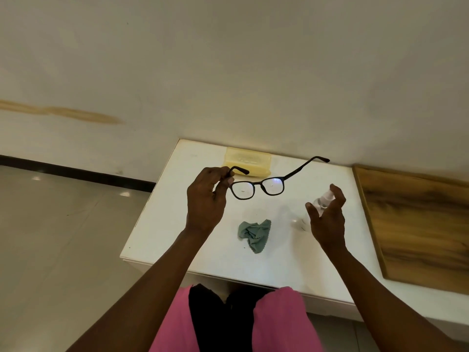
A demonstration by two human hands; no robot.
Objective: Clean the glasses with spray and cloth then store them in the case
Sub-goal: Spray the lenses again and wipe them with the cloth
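Black-framed glasses point(257, 188) hang in the air above the white table point(162, 224), arms unfolded. My left hand point(206, 199) pinches the left temple arm of the frame. A small clear spray bottle point(321, 200) is held in my right hand point(327, 219), with the forefinger raised over its top and the nozzle facing the lenses. A crumpled grey-green cloth point(254, 233) lies on the table below the glasses. The pale yellow case point(247, 162) rests shut at the table's far edge, against the wall.
A wood-grain board point(416, 224) lies along the table's right side. The wall stands right behind the table. Tiled floor spreads out to the left. My knees in pink cloth sit under the table's near edge.
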